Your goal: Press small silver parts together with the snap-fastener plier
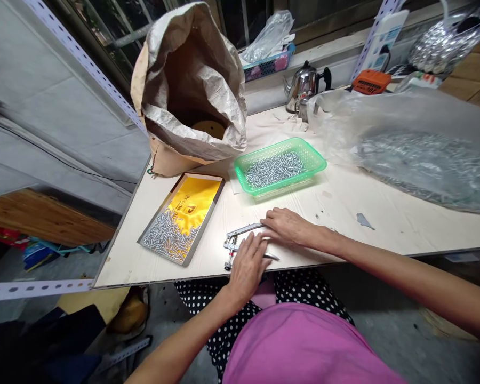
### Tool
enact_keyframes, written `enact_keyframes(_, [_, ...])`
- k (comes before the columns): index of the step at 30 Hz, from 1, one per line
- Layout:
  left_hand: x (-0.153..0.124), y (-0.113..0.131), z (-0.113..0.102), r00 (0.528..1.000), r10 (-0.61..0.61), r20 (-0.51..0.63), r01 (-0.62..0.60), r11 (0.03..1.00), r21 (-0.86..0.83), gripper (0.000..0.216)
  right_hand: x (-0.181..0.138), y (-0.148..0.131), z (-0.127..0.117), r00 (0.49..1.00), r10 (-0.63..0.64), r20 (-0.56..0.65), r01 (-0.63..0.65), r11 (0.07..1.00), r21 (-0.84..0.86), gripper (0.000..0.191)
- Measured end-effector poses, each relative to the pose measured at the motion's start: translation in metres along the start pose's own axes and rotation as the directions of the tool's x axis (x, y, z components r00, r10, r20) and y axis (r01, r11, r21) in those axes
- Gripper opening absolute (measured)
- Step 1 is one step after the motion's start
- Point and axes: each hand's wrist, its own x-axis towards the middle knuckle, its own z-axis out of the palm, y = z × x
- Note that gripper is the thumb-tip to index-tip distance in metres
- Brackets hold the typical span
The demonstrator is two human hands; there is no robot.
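A pair of metal spring pliers (246, 230) lies on the table near its front edge, jaws toward the left, handles spread apart. My left hand (247, 264) rests over the lower handle with its fingers stretched out. At the end of the upper handle, my right hand (286, 226) has its fingers bent onto the grip; its fingertips are partly hidden. Left of the pliers is a shallow tray (203, 226) with a yellow printed lining, partly covered by small silver cylindrical pieces (166, 234). Behind my hands stands a green plastic basket (264, 190) holding many similar pieces (278, 168).
A large open paper sack (192, 90) stands at the back left. On the right lies a clear plastic bag (424, 154) filled with shiny pieces. A steel kettle (304, 88) and an orange box (371, 82) are at the back. A grey scrap (365, 221) lies right.
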Motion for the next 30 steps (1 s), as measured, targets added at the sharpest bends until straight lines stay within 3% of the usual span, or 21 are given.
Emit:
enact_keyframes(4, [-0.006,0.016,0.007,0.999,0.035,0.008,-0.034,0.994,-0.104,0.039,0.010,0.006,0.006,0.999,0.020,-0.037,-0.022,0.998,-0.063,0.012])
enact_keyframes(8, [-0.002,0.018,0.005,1.000,0.004,-0.004,-0.005,0.981,-0.196,0.032,0.025,0.012,0.000,0.994,0.103,-0.040,-0.106,0.991,-0.086,0.012])
enact_keyframes(11, [0.001,0.017,0.003,1.000,0.003,-0.015,-0.006,0.976,-0.219,0.036,0.034,0.000,-0.007,0.988,0.141,-0.064,-0.147,0.984,-0.100,0.014])
enact_keyframes(14, [-0.001,0.017,0.006,1.000,0.023,0.006,-0.021,0.969,-0.245,0.043,0.043,-0.031,-0.008,0.996,-0.056,-0.075,0.051,0.996,-0.068,0.013])
enact_keyframes(18, [-0.006,0.016,0.017,0.997,-0.027,0.074,0.046,0.962,-0.268,0.045,0.060,-0.073,0.000,0.928,-0.371,0.039,0.373,0.925,-0.069,0.012])
enact_keyframes(23, [-0.011,0.014,0.022,0.993,-0.045,0.109,0.072,0.964,-0.258,0.053,0.076,-0.093,0.011,0.885,-0.463,0.057,0.466,0.874,-0.137,0.016])
enact_keyframes(27, [-0.020,0.027,0.003,0.992,0.105,0.071,-0.085,0.965,-0.248,0.036,0.077,-0.097,0.020,0.872,-0.488,0.025,0.487,0.863,-0.131,0.015])
enact_keyframes(30, [-0.031,0.035,-0.022,0.951,0.302,-0.069,-0.309,0.930,-0.198,0.020,0.072,-0.096,0.019,0.879,-0.459,-0.130,0.461,0.887,-0.016,0.014])
